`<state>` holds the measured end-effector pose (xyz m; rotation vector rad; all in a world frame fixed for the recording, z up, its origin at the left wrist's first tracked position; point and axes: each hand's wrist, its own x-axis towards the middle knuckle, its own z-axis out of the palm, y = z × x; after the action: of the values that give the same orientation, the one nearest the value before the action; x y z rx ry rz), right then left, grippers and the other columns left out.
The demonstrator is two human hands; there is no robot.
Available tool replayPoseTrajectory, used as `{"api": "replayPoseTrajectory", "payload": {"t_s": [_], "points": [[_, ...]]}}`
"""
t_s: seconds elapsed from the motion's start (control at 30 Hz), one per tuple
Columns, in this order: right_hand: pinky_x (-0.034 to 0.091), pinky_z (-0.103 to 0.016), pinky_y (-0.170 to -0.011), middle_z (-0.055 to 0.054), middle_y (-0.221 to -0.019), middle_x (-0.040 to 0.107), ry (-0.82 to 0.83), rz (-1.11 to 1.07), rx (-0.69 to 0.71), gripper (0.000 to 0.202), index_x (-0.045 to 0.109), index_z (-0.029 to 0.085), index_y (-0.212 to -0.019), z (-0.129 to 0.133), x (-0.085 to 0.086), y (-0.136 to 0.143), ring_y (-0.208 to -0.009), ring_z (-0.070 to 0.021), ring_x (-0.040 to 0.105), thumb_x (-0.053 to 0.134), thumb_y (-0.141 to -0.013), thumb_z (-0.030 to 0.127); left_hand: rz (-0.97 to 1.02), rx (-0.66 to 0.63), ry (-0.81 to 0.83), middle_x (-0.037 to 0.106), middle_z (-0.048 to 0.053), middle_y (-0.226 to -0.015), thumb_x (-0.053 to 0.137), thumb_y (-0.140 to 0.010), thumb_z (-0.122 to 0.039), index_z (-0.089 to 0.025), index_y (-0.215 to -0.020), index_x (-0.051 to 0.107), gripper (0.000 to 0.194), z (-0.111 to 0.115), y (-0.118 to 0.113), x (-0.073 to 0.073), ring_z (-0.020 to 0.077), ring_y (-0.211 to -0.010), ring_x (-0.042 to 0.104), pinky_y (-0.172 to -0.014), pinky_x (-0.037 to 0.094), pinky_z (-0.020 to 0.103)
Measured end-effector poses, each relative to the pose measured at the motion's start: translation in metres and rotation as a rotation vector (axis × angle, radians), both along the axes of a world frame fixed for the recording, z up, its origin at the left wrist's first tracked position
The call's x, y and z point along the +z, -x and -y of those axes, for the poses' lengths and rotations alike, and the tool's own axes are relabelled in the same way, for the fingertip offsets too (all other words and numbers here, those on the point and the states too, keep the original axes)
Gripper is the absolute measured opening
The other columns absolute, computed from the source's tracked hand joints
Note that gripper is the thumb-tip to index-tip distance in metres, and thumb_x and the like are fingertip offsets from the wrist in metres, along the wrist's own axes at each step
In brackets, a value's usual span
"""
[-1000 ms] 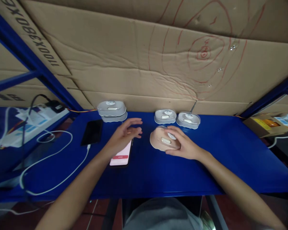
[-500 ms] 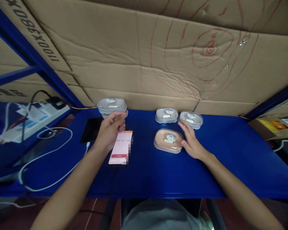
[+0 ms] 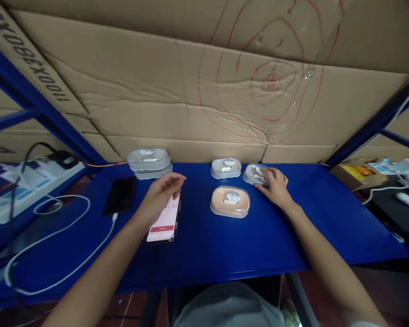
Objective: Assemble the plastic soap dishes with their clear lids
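At the back right of the blue table, a grey oval-cornered case (image 3: pixel 251 174) in a clear plastic cover lies under my right hand (image 3: pixel 275 185). Its fingers curve over the far right side and the thumb is at the front edge. My left hand (image 3: pixel 163 193) is over the upper end of a lit phone (image 3: pixel 162 227) with a timer on its screen. Its fingers are loosely bent, the thumb is apart from them, and nothing is held. A peach case (image 3: pixel 230 202) lies between my hands, with another grey case (image 3: pixel 226 168) behind it.
Stacked grey cases (image 3: pixel 149 160) stand at the back left. A dark phone (image 3: pixel 120 195) with a white cable (image 3: pixel 88 259) lies left of my forearm. Cardboard (image 3: pixel 139 91) walls the back. A power strip (image 3: pixel 37 186) is at left, a small carton (image 3: pixel 354 175) at right.
My right hand has moved from beside the peach case onto the right grey case and closed around it. My left hand stays by the lit phone. The view has shifted somewhat to the right.
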<state>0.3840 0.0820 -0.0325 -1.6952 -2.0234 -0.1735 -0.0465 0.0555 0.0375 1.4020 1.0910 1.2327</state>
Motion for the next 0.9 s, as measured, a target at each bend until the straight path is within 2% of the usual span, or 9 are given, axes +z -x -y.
{"api": "replayPoseTrajectory", "payload": {"t_s": [0.07,0.13,0.2,0.23,0.3,0.47,0.63,0.77,0.9], "points": [[0.043,-0.064,-0.110,-0.021,-0.145,0.052,0.013,-0.006,0.015,0.062,0.055,0.025,-0.150,0.000,0.001,0.000,-0.138,-0.0438,0.050,0.059,-0.099,0.061,-0.104,-0.103,-0.016,0.068,-0.001,-0.077,0.082,-0.087,-0.041,-0.025,-0.105,0.078,0.024,0.008,-0.008,0.000,0.0165,-0.068,0.063,-0.060,0.049,0.025],[0.046,-0.061,-0.108,-0.021,-0.143,0.053,0.023,-0.011,0.030,0.062,0.058,0.024,-0.147,0.000,0.003,-0.001,-0.135,-0.0435,0.051,0.060,-0.098,0.062,-0.277,-0.247,-0.089,0.076,0.007,-0.120,0.085,-0.086,-0.041,-0.030,-0.121,0.078,0.037,0.021,-0.019,0.000,0.0263,-0.108,0.071,-0.087,0.060,0.036],[0.048,-0.060,-0.107,-0.020,-0.142,0.054,0.033,-0.017,0.052,0.064,0.059,0.024,-0.146,0.001,0.004,-0.002,-0.135,-0.0431,0.051,0.062,-0.097,0.064,-0.589,-0.421,-0.245,0.053,0.008,-0.163,0.077,-0.095,-0.040,-0.036,-0.143,0.068,0.049,0.033,-0.034,-0.002,0.0366,-0.148,0.051,-0.117,0.049,0.053],[0.048,-0.060,-0.108,-0.020,-0.143,0.053,0.037,-0.021,0.064,0.064,0.059,0.024,-0.147,0.001,0.004,-0.002,-0.137,-0.0427,0.051,0.062,-0.097,0.064,-0.730,-0.480,-0.308,0.041,0.008,-0.173,0.074,-0.097,-0.038,-0.038,-0.148,0.064,0.051,0.038,-0.042,-0.002,0.0408,-0.157,0.040,-0.123,0.040,0.061],[0.047,-0.061,-0.111,-0.020,-0.148,0.052,0.045,-0.036,0.082,0.064,0.056,0.026,-0.151,0.000,0.003,-0.001,-0.142,-0.0419,0.048,0.059,-0.099,0.064,-0.901,-0.531,-0.391,0.035,0.009,-0.176,0.069,-0.100,-0.030,-0.038,-0.150,0.062,0.051,0.043,-0.057,-0.003,0.0447,-0.160,0.035,-0.126,0.034,0.067],[0.036,-0.072,-0.120,-0.019,-0.163,0.049,0.074,-0.115,0.100,0.062,0.053,0.027,-0.158,-0.009,0.000,-0.009,-0.156,-0.0441,0.039,0.046,-0.105,0.059,-0.946,-0.616,-0.457,0.049,0.010,-0.165,0.065,-0.102,-0.023,-0.041,-0.152,0.061,0.053,0.039,-0.088,0.001,0.0402,-0.151,0.050,-0.119,0.046,0.060],[0.040,-0.066,-0.125,-0.009,-0.169,0.049,0.138,-0.249,0.183,0.063,0.042,0.033,-0.166,-0.007,0.023,-0.022,-0.159,-0.0359,0.042,0.025,-0.111,0.059,-1.009,-0.672,-0.523,0.038,0.010,-0.172,0.068,-0.100,-0.025,-0.044,-0.159,0.052,0.065,0.036,-0.132,-0.009,0.0405,-0.138,0.061,-0.112,0.053,0.059],[0.050,-0.052,-0.121,-0.004,-0.161,0.060,0.215,-0.336,0.378,0.059,0.052,0.034,-0.159,0.021,0.049,-0.018,-0.147,-0.0305,0.058,0.045,-0.108,0.063,-1.118,-0.637,-0.581,0.028,0.014,-0.178,0.069,-0.100,-0.035,-0.040,-0.166,0.041,0.072,0.025,-0.185,-0.018,0.0444,-0.131,0.064,-0.106,0.050,0.066],[0.045,-0.057,-0.122,-0.009,-0.152,0.067,0.152,-0.282,0.386,0.049,0.064,0.029,-0.147,0.056,0.044,-0.024,-0.143,-0.0330,0.061,0.053,-0.107,0.055,-1.098,-0.575,-0.599,0.029,0.015,-0.179,0.068,-0.100,-0.043,-0.034,-0.165,0.043,0.069,-0.006,-0.208,-0.012,0.0457,-0.143,0.052,-0.115,0.040,0.065]]}}
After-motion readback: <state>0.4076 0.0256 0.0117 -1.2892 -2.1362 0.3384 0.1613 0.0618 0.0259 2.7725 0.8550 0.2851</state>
